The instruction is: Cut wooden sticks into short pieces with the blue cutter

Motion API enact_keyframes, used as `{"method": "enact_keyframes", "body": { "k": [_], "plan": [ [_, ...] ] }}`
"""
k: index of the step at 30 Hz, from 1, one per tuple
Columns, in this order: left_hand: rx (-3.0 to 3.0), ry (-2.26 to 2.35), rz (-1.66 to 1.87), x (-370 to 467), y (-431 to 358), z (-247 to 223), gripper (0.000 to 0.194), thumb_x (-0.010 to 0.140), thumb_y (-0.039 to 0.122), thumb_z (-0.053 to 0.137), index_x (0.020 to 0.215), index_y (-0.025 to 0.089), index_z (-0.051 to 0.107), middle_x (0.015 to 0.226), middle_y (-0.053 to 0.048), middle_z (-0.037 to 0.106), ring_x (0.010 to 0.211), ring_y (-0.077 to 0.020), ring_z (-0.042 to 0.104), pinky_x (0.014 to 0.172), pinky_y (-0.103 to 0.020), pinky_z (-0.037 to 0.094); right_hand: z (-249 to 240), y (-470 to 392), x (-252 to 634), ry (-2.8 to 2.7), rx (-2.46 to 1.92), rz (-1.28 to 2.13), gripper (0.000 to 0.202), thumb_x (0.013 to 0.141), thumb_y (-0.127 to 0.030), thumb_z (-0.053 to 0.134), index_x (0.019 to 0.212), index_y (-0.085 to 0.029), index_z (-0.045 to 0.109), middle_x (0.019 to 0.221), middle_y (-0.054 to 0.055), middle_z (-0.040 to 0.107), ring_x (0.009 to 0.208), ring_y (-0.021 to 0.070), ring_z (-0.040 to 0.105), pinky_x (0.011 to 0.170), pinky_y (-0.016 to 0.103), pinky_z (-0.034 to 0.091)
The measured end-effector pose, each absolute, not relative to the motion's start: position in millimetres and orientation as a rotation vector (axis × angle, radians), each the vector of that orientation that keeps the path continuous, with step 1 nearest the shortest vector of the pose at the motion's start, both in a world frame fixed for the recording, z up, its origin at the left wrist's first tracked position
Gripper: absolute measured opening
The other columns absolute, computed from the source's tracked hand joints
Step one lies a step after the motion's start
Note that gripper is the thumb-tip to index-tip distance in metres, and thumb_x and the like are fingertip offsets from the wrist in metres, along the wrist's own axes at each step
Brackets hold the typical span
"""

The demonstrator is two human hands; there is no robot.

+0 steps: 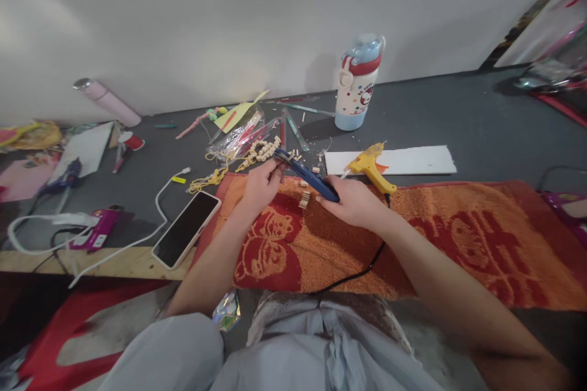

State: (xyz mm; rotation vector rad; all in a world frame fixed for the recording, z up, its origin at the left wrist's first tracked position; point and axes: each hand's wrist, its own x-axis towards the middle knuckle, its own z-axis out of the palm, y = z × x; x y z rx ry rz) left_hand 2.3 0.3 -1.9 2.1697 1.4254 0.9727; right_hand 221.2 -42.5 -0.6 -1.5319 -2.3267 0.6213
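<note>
The orange towel [348, 250] lay under my forearms, with the bottle [358, 95] at one o'clock from the blue tool [312, 179], the phone [187, 230] at eight and the yellow glue gun [370, 166] at three. My right hand [353, 198] was closed round the tool's near end, while my left hand [266, 182] curled at its ten o'clock tip, holding what I couldn't tell; small pale pieces [304, 199] lay at six.
</note>
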Motion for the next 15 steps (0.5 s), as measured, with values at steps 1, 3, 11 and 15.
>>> {"method": "enact_keyframes", "body": {
  "k": [1, 3, 11, 15],
  "plan": [
    [2.184, 1.429, 0.968, 1.6, 1.0, -2.9, 0.021, 0.086, 0.023, 0.042, 0.073, 0.017, 0.057, 0.060, 0.001, 0.058, 0.055, -0.0112, 0.052, 0.058, -0.022, 0.039, -0.8, -41.6, 222.0, -2.326, -1.521, 0.633, 0.027, 0.086, -0.038, 0.048, 0.099, -0.015, 0.056, 0.087, 0.011, 0.068, 0.077, 0.0226, 0.063, 0.064, 0.028, 0.037],
    [2.221, 1.441, 0.952, -0.1, 2.6, -4.9, 0.021, 0.085, 0.021, 0.042, 0.072, 0.017, 0.057, 0.062, 0.000, 0.060, 0.057, -0.0117, 0.053, 0.060, -0.022, 0.040, -1.3, -40.1, 223.6, -2.327, -1.500, 0.655, 0.026, 0.086, -0.038, 0.049, 0.098, -0.016, 0.056, 0.087, 0.010, 0.068, 0.077, 0.0224, 0.063, 0.064, 0.028, 0.037],
    [2.286, 1.477, 0.892, -4.6, 6.6, -8.9, 0.021, 0.083, 0.019, 0.043, 0.072, 0.016, 0.060, 0.064, -0.001, 0.063, 0.060, -0.0129, 0.056, 0.059, -0.022, 0.040, -1.3, -38.1, 226.4, -2.340, -1.473, 0.716, 0.028, 0.085, -0.041, 0.051, 0.096, -0.016, 0.057, 0.089, 0.010, 0.069, 0.076, 0.0224, 0.062, 0.064, 0.029, 0.038],
    [2.294, 1.471, 0.886, -5.3, 7.1, -8.3, 0.022, 0.084, 0.020, 0.044, 0.069, 0.016, 0.059, 0.067, -0.003, 0.065, 0.062, -0.0133, 0.057, 0.060, -0.022, 0.041, -0.4, -37.9, 227.4, -2.331, -1.450, 0.745, 0.028, 0.084, -0.040, 0.051, 0.096, -0.015, 0.058, 0.092, 0.011, 0.069, 0.078, 0.0226, 0.062, 0.066, 0.029, 0.039]
  ]
}}
